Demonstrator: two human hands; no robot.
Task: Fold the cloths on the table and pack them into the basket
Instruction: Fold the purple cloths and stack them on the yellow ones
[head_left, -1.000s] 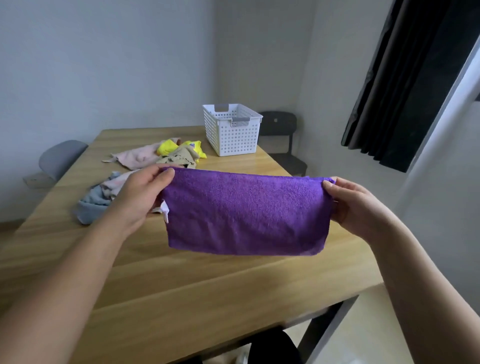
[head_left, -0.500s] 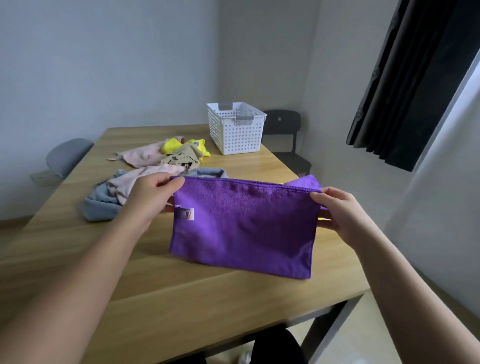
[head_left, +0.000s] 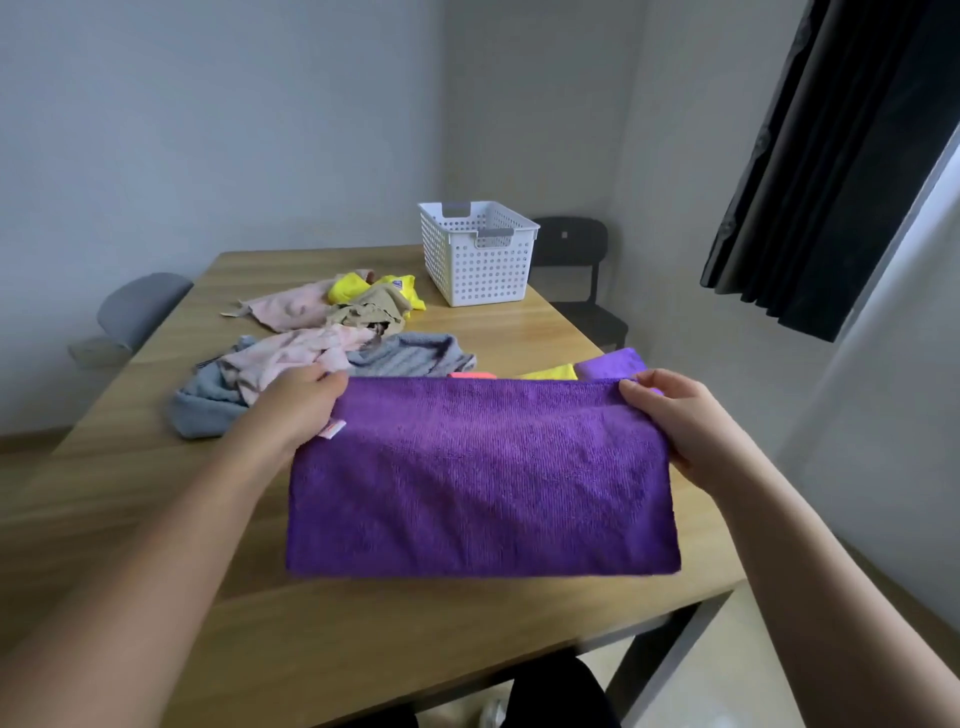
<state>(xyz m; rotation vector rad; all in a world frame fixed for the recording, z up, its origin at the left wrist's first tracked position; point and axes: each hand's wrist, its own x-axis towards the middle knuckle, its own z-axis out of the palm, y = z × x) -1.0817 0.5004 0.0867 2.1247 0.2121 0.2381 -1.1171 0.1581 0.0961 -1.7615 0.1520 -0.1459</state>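
Left hand (head_left: 295, 415) and right hand (head_left: 675, 422), both pinched, arms outstretched

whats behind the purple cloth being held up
Above the held purple cloth, slivers show of a red-orange cloth, a yellow cloth and a second purple cloth. The rest of each is covered.

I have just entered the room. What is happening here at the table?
A person is folding a purple cloth over the near part of the wooden table. The left hand pinches its top left corner and the right hand its top right corner. Just behind it, a few folded cloths peek out. A heap of unfolded cloths lies farther back on the left. The white basket stands at the far edge; no cloth shows in it.
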